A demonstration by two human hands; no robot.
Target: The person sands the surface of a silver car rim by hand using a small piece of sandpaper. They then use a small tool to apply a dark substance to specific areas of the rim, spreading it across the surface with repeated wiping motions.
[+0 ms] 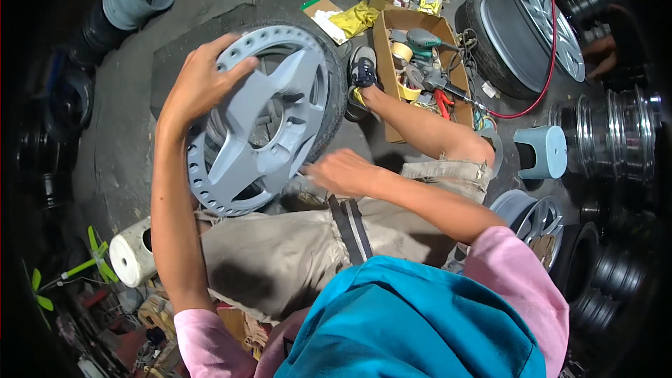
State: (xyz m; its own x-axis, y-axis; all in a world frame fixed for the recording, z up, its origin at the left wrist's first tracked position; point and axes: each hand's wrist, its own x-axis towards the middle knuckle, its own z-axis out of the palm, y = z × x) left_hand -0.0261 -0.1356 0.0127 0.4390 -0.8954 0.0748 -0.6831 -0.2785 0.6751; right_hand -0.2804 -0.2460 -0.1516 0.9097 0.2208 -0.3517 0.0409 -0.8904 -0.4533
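A grey alloy wheel rim with broad spokes and a ring of holes round its edge stands tilted in front of me. Behind it shows part of a black tire. My left hand grips the rim's upper left edge, thumb over the face and fingers round the outside. At the lower right edge of the rim is my right hand, its fingers curled together. A small pale bit shows at those fingertips, too blurred to name.
A cardboard box of power tools and tape rolls lies ahead, with yellow gloves beside it. A red hose hangs at the right, near a tire with a wheel, a blue stool and stacked rims. A white bucket lies left.
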